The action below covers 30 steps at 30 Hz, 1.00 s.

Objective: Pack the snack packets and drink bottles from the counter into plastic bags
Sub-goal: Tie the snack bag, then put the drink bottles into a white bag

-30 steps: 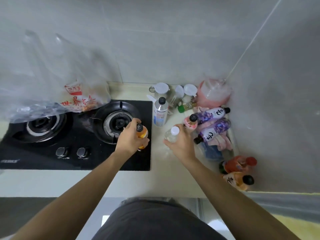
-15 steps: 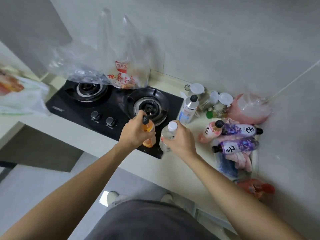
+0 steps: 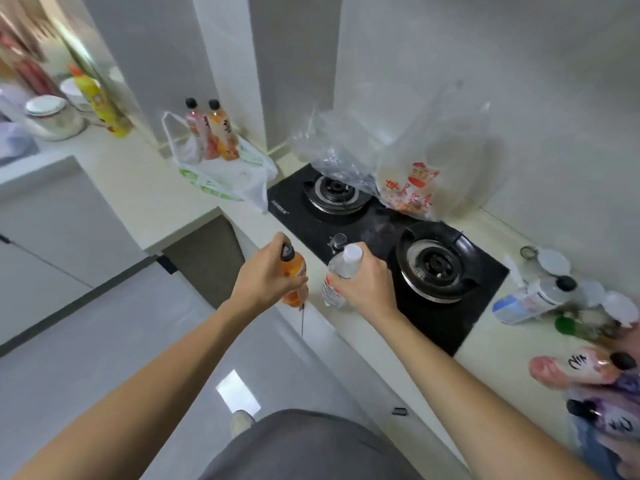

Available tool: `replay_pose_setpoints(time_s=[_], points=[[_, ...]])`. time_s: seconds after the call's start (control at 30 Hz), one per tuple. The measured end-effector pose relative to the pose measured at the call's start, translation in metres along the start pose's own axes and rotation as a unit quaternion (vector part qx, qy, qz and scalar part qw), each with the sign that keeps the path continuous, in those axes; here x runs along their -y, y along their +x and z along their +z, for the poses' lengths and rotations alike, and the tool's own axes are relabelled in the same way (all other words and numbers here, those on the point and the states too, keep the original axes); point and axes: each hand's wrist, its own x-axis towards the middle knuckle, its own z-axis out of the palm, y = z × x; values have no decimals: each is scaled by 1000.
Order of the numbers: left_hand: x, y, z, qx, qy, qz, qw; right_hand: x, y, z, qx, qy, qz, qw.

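Pale grey tiled walls [image 3: 519,64] meet a cream counter [image 3: 145,188] that turns a corner, with a black two-burner gas hob [image 3: 381,237] set into it; below, a glossy grey floor [image 3: 104,341] mirrors a bright patch of light [image 3: 239,393]

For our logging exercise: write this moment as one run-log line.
left hand: holds orange bottle | right hand: holds clear bottle | white bag: two bottles inside

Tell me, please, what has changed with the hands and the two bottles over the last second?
Both hands have carried their bottles leftward, away from the corner pile, past the stove toward the white bag. The left hand still grips the orange bottle, the right hand the clear bottle. Nothing was let go.
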Motion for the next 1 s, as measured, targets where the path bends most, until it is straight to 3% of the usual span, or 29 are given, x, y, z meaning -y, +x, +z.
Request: replay_pose_setpoints(time_s=[0.4, 0.7, 1.0], points=[[186, 29, -184, -91, 16, -51, 994, 212, 71, 154, 59, 58, -49, 995], [247, 138, -235, -108, 18, -49, 993, 270, 191, 208, 46, 55, -82, 994], [263, 298, -269, -130, -10, -27, 991, 305, 343, 251, 24, 80, -70, 994]])
